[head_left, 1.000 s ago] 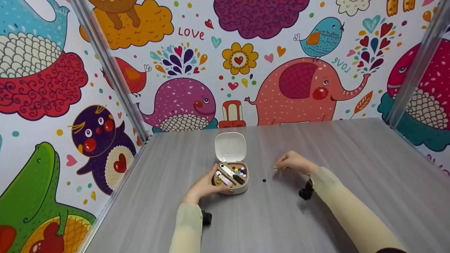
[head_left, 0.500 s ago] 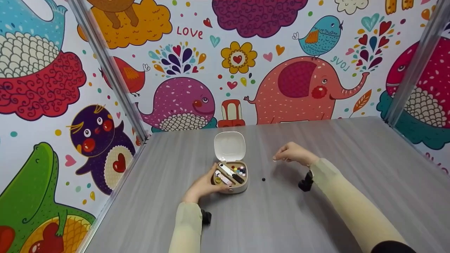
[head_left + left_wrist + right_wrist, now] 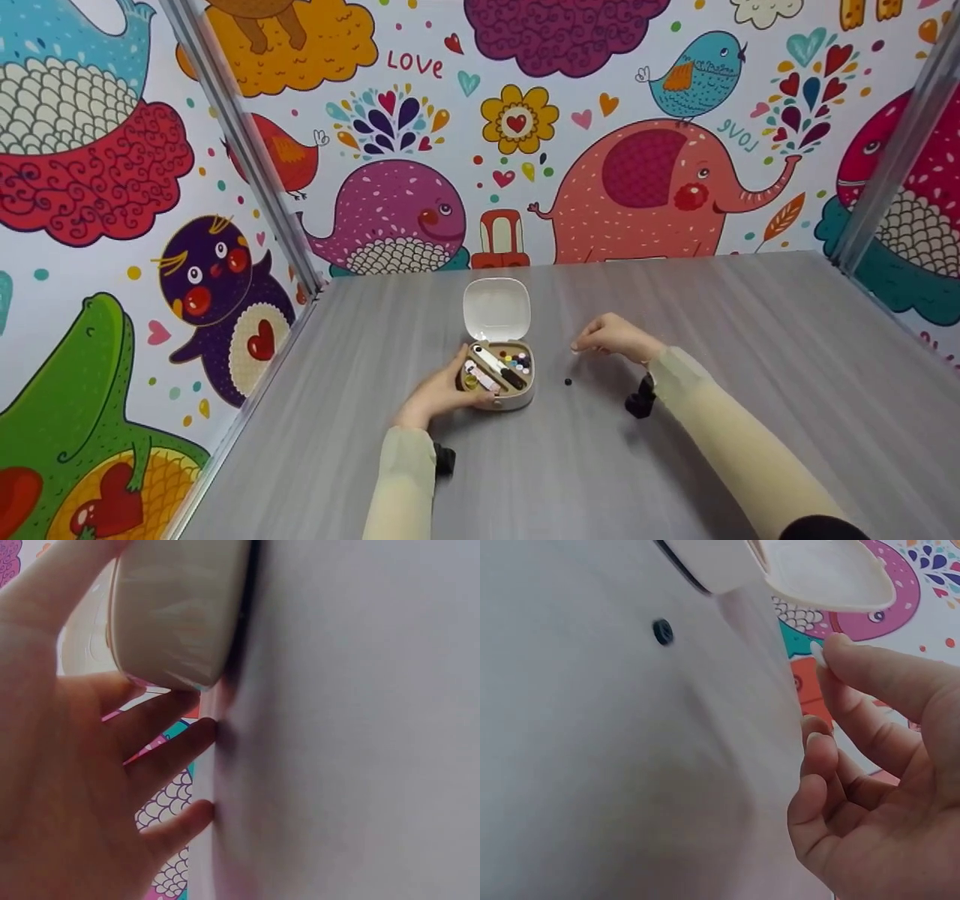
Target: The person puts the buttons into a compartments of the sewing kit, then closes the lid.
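Observation:
A small white sewing box (image 3: 516,403) stands on the table with its lid (image 3: 496,309) raised. My left hand (image 3: 439,394) grips it at the left side, thumb across the front and fingers behind. Inside lie a white-and-black tool (image 3: 496,366), a pink-and-white item (image 3: 480,376), a yellowish round item (image 3: 470,381) and several coloured buttons (image 3: 517,360). To the right of the box, my right hand (image 3: 619,337) pinches a small white button (image 3: 817,654) between thumb and index finger, above the table. A black button (image 3: 663,631) lies on the table between that hand and the box.
The grey table (image 3: 720,322) reaches back to a wall (image 3: 585,45) printed with cartoon animals. Metal posts (image 3: 247,150) stand at the corners. A black wrist camera (image 3: 640,399) sits under the right wrist, another (image 3: 444,459) by the left wrist.
My right hand has first risen a little, then come left towards the box with the white button. My left hand keeps its grip; the black button lies where it was.

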